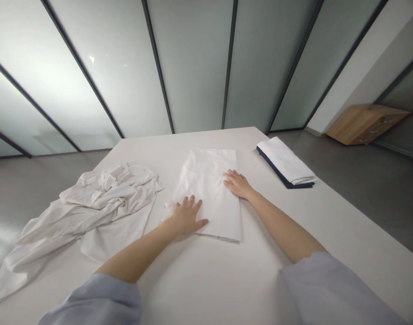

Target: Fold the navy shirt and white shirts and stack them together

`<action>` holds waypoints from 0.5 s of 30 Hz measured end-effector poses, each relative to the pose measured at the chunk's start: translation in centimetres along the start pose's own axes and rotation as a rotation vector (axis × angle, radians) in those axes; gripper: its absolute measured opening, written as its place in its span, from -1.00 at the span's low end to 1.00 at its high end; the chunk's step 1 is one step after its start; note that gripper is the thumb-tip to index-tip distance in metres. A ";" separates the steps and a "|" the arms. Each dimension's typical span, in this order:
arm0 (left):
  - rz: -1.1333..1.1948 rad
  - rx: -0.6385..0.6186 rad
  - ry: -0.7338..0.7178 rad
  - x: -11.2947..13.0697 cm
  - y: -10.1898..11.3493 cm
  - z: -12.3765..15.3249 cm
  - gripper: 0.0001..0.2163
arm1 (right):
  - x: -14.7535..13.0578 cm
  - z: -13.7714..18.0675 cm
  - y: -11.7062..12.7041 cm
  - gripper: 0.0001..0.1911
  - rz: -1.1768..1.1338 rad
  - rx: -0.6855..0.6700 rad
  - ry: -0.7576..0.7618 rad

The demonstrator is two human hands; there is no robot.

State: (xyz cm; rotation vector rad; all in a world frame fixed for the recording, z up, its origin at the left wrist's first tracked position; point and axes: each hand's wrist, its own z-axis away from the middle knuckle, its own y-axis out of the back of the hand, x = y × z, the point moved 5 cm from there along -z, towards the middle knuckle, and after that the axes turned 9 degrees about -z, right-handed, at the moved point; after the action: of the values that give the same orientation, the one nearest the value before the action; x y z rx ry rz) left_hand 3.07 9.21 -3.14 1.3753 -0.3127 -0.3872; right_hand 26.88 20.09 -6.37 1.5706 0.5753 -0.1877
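Observation:
A white cloth (pixel 208 180) folded into a long rectangle lies in the middle of the white table (pixel 247 271). My left hand (pixel 186 215) rests flat on its near left corner, fingers spread and open. Flat on the cloth's right edge, about halfway along, lies my right hand (pixel 237 183), its fingers stretched out and open. Neither hand holds anything.
A crumpled pile of white cloth (pixel 91 203) lies at the left and hangs over the table's left edge. A folded white and dark blue stack (pixel 286 162) sits at the far right. A wooden cabinet (pixel 365 123) stands on the floor beyond, before frosted glass walls.

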 end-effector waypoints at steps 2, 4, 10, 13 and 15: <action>0.090 0.016 0.019 -1.6 1.3 -1.1 -0.42 | 0.1 0.2 0.6 -0.46 0.003 0.075 -0.029; 0.182 0.102 0.187 -4.7 2.5 -3.1 -0.52 | 0.3 0.5 1.5 -0.45 0.030 0.161 -0.122; 0.114 0.220 0.500 -10.4 1.9 -8.0 -0.50 | 0.9 1.2 2.7 -0.45 0.096 0.217 -0.334; 0.139 0.300 0.472 -10.3 1.0 -8.7 -0.54 | 1.1 1.0 2.7 -0.57 0.001 0.239 -0.352; 0.221 0.328 0.431 -10.3 0.5 -9.0 -0.60 | 1.4 0.8 2.5 -0.64 -0.158 0.240 -0.367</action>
State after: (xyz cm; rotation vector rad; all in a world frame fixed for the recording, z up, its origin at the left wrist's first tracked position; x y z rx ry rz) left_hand -2.18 21.79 -4.12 1.6828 -0.1711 0.1542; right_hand 29.39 19.71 -4.86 1.6685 0.3961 -0.6706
